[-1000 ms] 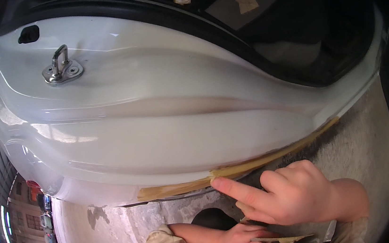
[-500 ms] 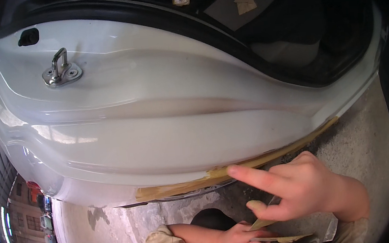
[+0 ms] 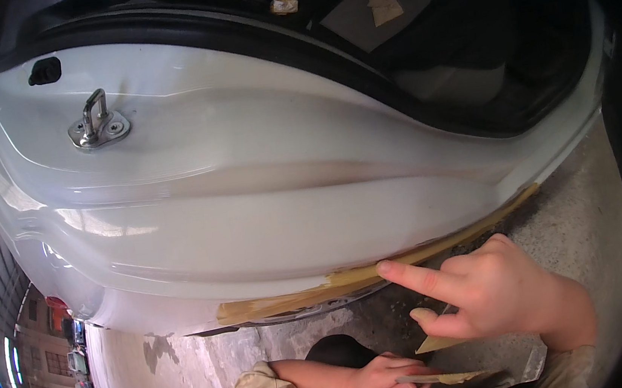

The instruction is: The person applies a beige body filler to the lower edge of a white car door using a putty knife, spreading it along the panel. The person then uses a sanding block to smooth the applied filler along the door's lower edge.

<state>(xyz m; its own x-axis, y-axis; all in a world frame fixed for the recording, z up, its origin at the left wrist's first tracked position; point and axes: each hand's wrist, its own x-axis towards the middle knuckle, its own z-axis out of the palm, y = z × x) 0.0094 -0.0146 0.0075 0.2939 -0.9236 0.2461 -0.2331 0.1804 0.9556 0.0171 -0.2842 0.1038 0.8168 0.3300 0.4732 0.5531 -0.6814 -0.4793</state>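
A yellow strip lies along the lower edge of the white car body, from left of the middle almost to the narrow right end. That much looks laid; to its left, the edge carries none. Whether the strip is stuck down everywhere, I can't tell from here. The person's right hand has its forefinger stretched out, tip touching the strip, the thumb apart; whether it grips the yellow scrap beneath, I can't make out. The left hand, lower down, pinches a thin flat piece. The right hand has room over the floor to its right; below, the hands sit close together.
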